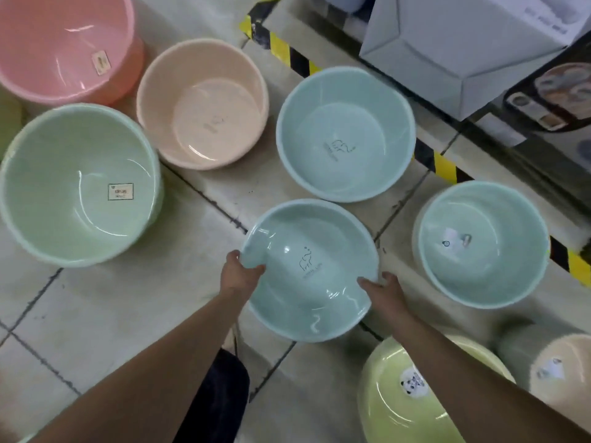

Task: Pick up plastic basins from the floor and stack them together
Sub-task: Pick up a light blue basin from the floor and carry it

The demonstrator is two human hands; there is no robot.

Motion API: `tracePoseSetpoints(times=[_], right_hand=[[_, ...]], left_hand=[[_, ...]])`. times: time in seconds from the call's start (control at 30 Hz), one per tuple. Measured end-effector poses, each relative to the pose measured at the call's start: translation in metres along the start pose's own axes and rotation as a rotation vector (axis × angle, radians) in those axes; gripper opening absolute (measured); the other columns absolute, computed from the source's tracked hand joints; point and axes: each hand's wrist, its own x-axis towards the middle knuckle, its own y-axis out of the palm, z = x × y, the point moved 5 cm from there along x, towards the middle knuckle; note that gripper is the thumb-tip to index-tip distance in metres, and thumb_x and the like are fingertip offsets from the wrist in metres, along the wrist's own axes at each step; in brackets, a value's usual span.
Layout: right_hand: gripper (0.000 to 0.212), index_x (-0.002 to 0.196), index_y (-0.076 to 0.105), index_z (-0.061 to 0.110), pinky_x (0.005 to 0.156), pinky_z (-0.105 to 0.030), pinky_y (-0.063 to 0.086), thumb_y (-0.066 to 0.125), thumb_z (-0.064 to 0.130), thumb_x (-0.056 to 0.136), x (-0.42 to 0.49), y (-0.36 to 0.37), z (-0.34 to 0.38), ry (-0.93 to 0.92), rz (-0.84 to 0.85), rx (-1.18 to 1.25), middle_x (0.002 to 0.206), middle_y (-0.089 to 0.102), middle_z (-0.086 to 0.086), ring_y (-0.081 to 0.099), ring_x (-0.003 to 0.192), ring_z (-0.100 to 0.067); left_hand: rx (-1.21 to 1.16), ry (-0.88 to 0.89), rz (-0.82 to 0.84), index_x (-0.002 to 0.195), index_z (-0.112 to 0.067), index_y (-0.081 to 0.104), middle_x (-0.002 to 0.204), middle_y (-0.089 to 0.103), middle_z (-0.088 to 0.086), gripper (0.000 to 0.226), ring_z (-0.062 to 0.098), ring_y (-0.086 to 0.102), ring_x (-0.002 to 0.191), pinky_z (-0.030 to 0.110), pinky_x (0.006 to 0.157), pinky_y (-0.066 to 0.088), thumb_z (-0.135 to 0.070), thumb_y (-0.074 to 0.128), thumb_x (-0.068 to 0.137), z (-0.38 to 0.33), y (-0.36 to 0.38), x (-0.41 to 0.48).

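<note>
A pale blue basin point(315, 238) with an elephant print is lifted above the tiled floor, tilted toward me. My left hand point(239, 272) grips its left rim, thumb inside. My right hand point(385, 288) grips its right rim. Just beyond it another pale blue basin point(345, 100) with the same print stands on the floor. A third blue basin point(483, 276) with a sticker stands to the right. On the left are a green basin point(41, 174), a peach basin point(204, 65) and a pink basin point(48, 33).
A yellow basin point(383, 407) and a beige basin point(563, 356) sit at the lower right. Black-and-yellow hazard tape point(444, 166) edges a shelf base running diagonally at the right. White cardboard boxes point(447, 49) stand on it. My dark trouser leg point(220, 388) shows below.
</note>
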Motion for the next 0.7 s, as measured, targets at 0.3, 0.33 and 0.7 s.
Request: tracePoseSetpoints(times=[0.3,0.33,0.7], right_hand=[[0.034,0.109,0.063,0.014,0.083,-0.044,0.056,0.065,0.013,0.075,-0.012,0.019,-0.015,0.031,-0.211,0.012,0.100,0.069,-0.009,0.065,0.090,-0.032],[0.031,0.102,0.066,0.014,0.083,-0.046,0.057,0.065,0.012,0.071,-0.024,0.017,-0.014,0.038,-0.218,0.030,0.095,0.071,-0.009,0.067,0.087,-0.032],[0.021,0.098,0.069,0.008,0.067,-0.037,0.056,0.072,0.007,0.077,-0.182,-0.041,0.103,0.025,-0.247,-0.017,0.084,0.072,-0.008,0.067,0.078,-0.029]], left_hand=[[0.280,0.136,0.087,0.101,-0.006,0.058,0.096,0.066,0.015,0.016,0.031,0.060,0.084,0.033,0.068,0.046,-0.011,0.058,0.086,0.003,-0.021,0.040],[0.275,0.163,0.103,0.099,-0.007,0.057,0.092,0.065,0.013,0.012,0.031,0.060,0.081,0.032,0.066,0.046,-0.012,0.055,0.088,-0.003,-0.033,0.030],[0.239,0.319,0.119,0.101,-0.016,0.061,0.084,0.064,0.000,0.014,0.023,0.060,0.077,0.031,0.064,0.044,-0.024,0.056,0.090,-0.120,-0.163,-0.061]])
